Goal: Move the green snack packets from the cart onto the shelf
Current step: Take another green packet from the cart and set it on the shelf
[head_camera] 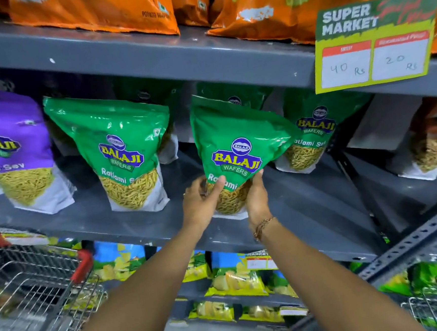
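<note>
A green Balaji Ratlami Sev packet (236,142) is held upright over the grey middle shelf (84,219), its base near the shelf's front. My left hand (202,202) grips its lower left side and my right hand (257,199) cups its lower right side. Another green packet (120,147) stands on the shelf to the left, and one (312,133) stands to the right, with more green packets behind in shadow. The wire cart (33,295) with red handles is at the lower left.
A purple sev packet (9,146) stands at the shelf's far left and an orange-brown packet (434,141) at the far right. Orange bags (98,12) fill the shelf above, where a price sign (375,40) hangs. Yellow-green chip packets (235,280) fill lower shelves.
</note>
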Available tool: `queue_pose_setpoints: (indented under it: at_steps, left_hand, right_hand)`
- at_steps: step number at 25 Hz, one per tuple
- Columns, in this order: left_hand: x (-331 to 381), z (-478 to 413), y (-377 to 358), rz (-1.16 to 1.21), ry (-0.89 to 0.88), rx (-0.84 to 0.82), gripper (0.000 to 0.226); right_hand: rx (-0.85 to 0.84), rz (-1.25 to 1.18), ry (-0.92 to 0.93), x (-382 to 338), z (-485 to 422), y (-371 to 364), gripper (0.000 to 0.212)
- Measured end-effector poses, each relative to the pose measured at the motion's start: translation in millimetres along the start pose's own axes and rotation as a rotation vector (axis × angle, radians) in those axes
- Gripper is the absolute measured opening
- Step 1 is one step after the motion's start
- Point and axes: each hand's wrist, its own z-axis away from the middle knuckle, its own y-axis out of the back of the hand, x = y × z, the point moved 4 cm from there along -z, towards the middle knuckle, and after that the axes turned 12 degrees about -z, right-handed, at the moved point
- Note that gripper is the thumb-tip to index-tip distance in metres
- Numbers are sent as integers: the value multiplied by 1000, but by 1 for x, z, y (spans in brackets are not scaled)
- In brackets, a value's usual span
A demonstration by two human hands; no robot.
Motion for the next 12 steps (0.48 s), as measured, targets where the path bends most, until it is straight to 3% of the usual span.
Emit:
queue_pose_setpoints:
  at_steps: [2,3,5,6,7,9,12]
  left_hand:
    - [1,4,3,22,15,-16,78]
    - [-2,7,7,43,8,-10,76]
    - [-21,22,30,96,-20,81,53]
    - [-32,30,48,125,-32,162,38]
    - [-53,38,76,151,-34,272,31]
    - [-101,55,142,156,33,482,36]
    - [-214,93,266,217,322,856,33]
  right_hand:
    - [108,19,33,7,5,2,52]
    - [256,76,61,13,12,5,52]
    - [534,176,101,36,39,4,44]
    - [516,142,155,49,57,-7,35]
    - [399,116,181,68,79,-30,27]
    - [82,63,131,114,120,-85,31]
    - [-422,179,20,202,185,-197,29]
